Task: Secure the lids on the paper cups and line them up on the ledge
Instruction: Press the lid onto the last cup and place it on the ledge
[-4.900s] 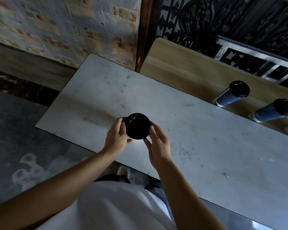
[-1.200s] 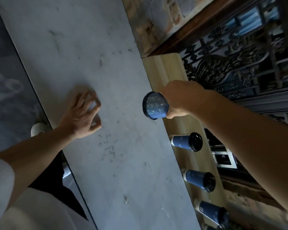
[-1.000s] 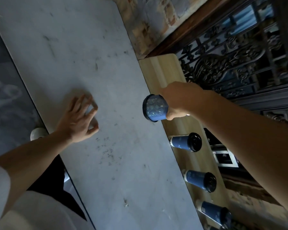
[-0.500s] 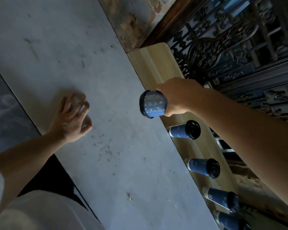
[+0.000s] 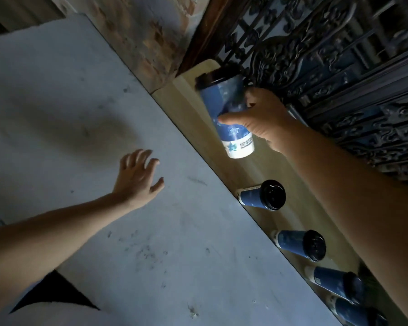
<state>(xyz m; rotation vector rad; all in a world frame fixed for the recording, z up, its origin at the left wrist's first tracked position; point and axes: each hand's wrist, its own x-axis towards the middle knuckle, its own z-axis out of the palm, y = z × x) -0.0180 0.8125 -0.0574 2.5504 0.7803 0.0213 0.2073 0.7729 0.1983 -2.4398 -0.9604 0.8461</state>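
Note:
My right hand grips a tall blue paper cup with a black lid and a white base. It holds the cup over the wooden ledge, base close to the wood. Several lidded blue cups stand in a row further along the ledge: the nearest lidded cup, a second cup and a third cup. My left hand hovers over the marble table, fingers spread, holding nothing.
A dark ornate iron grille rises right behind the ledge. A worn brick wall and a dark wooden post close off the table's far end. The ledge runs along the table's far edge.
My right hand has carried the cup further over the ledge, turning it from lid-toward-me to more upright with its base down. My left hand has lifted and spread off the table.

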